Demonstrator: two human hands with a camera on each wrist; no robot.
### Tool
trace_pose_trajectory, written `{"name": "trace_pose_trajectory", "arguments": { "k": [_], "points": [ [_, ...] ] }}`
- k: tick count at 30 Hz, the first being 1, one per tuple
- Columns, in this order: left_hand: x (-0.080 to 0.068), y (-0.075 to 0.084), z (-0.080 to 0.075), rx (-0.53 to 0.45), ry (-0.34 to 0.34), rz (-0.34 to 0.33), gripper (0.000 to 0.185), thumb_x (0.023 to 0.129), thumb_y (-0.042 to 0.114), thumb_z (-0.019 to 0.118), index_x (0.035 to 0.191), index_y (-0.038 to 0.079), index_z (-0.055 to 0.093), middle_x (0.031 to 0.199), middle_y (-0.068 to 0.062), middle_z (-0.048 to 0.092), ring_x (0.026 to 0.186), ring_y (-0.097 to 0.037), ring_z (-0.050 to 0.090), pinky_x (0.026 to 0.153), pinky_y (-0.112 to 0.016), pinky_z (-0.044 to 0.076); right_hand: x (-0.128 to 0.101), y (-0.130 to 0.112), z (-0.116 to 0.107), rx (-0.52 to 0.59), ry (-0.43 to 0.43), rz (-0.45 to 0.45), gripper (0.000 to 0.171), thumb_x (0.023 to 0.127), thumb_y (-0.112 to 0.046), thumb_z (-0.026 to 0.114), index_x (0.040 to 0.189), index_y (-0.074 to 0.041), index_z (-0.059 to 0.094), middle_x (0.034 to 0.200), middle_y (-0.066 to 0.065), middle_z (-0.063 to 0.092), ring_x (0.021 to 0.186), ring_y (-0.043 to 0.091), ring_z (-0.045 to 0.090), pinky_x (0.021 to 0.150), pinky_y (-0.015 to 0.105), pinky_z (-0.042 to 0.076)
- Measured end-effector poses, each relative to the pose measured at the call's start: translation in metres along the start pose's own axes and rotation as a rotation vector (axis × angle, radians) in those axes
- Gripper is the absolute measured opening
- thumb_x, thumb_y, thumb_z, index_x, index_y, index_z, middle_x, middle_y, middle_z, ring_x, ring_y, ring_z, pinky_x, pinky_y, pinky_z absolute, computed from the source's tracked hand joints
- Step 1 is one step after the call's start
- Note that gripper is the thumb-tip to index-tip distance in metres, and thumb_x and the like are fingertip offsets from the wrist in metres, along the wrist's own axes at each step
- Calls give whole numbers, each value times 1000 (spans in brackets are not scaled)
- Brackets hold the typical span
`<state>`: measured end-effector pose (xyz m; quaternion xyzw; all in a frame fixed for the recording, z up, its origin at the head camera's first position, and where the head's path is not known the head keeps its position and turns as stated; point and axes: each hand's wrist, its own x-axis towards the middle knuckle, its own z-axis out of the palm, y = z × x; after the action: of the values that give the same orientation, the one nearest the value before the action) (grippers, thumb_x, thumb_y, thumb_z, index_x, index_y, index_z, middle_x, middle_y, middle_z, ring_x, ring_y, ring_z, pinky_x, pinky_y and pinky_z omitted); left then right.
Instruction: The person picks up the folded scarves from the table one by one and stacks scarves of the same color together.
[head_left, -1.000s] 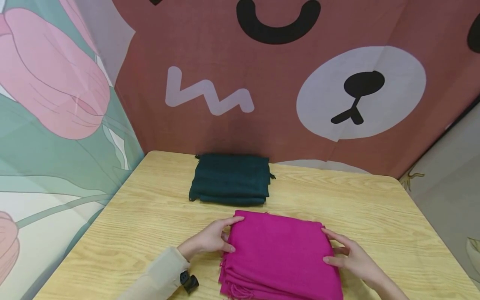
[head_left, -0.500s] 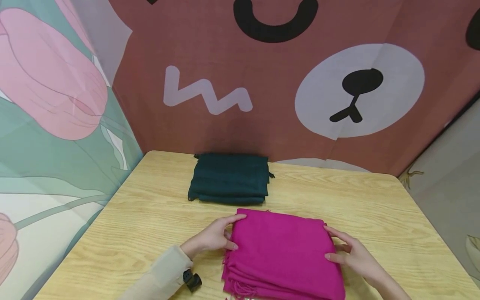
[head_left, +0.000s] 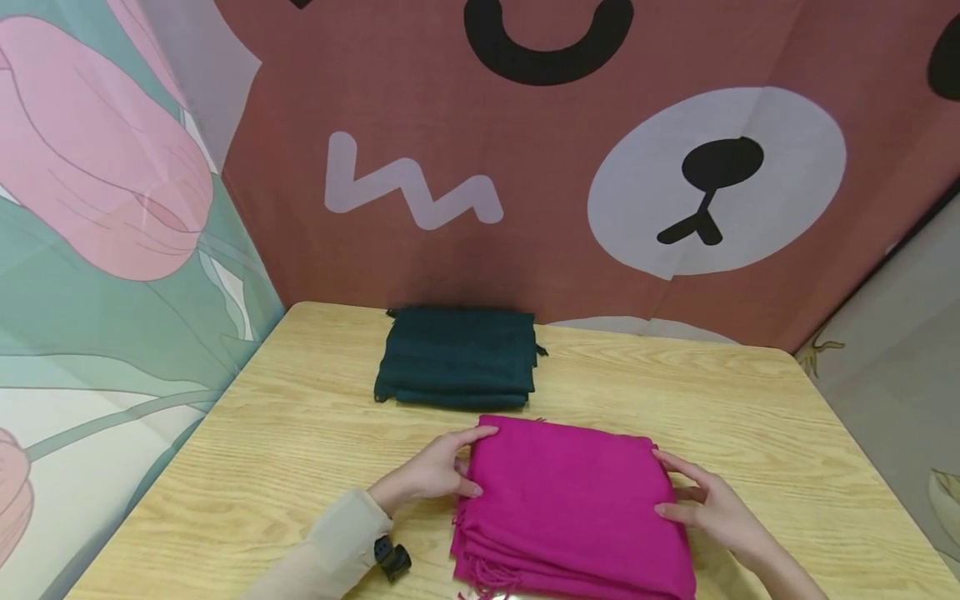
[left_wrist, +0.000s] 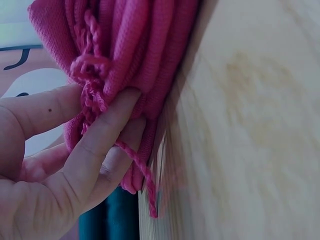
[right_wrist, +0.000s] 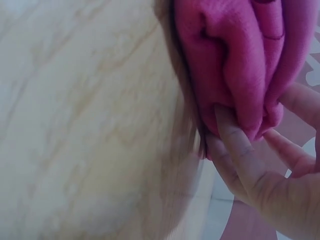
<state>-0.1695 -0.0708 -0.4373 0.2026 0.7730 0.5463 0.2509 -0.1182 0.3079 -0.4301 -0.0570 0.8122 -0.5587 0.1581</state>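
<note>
A folded magenta scarf [head_left: 570, 500] with fringe lies on the table near its front edge. My left hand [head_left: 431, 471] holds its left side, thumb and index finger on top. In the left wrist view, other fingers of the left hand [left_wrist: 75, 165] press into the layered, fringed edge [left_wrist: 92, 70]. On the opposite side, my right hand [head_left: 716, 512] grips the scarf with its thumb on top. The right wrist view shows fingers of that hand [right_wrist: 260, 170] tucked against the folded layers of the scarf [right_wrist: 240, 65].
A folded dark green cloth [head_left: 457, 358] with tasselled corners lies behind the scarf, at the back of the wooden table [head_left: 300, 417]. A bear-print curtain [head_left: 420, 258] hangs behind the table. A black clip-like piece [head_left: 392, 557] sits by the left sleeve [head_left: 337, 533].
Both hands and the magenta scarf have shifted slightly to the right in the head view. Their hold on its sides looks the same. The green cloth stays in place.
</note>
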Motion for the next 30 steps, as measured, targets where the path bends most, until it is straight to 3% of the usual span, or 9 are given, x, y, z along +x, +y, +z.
{"name": "trace_pose_trajectory", "arguments": {
  "k": [12,30],
  "points": [
    [8,3,7,22,30,16,79,70,-11,70,138,16,40,129,-13,37,47,-10,42,45,-23,39,0,2,-6,-33,60,39,76,78,-10,70,140,3,28,136,29,28,105,30,51,71,32,51],
    [24,6,13,12,22,27,78,70,-13,70,137,12,40,126,-17,40,48,-11,47,45,-25,43,-1,5,-16,-30,65,64,76,79,-9,68,141,4,24,136,29,25,107,36,50,72,33,51]
  ]
}}
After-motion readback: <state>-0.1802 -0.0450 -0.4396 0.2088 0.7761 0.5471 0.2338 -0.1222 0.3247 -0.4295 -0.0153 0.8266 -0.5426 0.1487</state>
